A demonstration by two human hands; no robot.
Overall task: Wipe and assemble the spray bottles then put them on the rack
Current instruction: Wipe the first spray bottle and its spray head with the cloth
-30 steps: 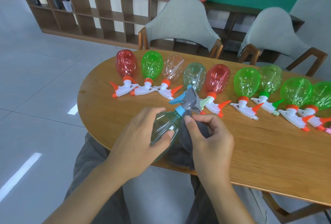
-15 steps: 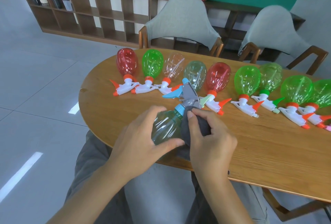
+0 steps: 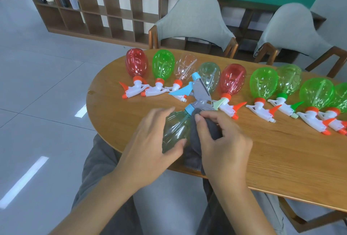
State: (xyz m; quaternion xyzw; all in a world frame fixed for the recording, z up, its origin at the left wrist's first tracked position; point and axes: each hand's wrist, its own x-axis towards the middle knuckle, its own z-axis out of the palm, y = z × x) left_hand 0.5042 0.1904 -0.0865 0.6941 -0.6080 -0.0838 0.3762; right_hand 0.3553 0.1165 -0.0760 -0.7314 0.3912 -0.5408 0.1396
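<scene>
My left hand (image 3: 150, 141) grips the clear bottle (image 3: 175, 131) at the surface's (image 3: 281, 159) near edge, right hand (image 3: 223, 146) pinching the grey cloth (image 3: 195, 141), which hides the bottle's right side.

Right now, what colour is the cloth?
Dark grey. The cloth shows best in the head view, in the right hand.

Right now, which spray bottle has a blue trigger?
The clear bottle held in the left hand; those lying in the row have orange or green triggers.
</scene>
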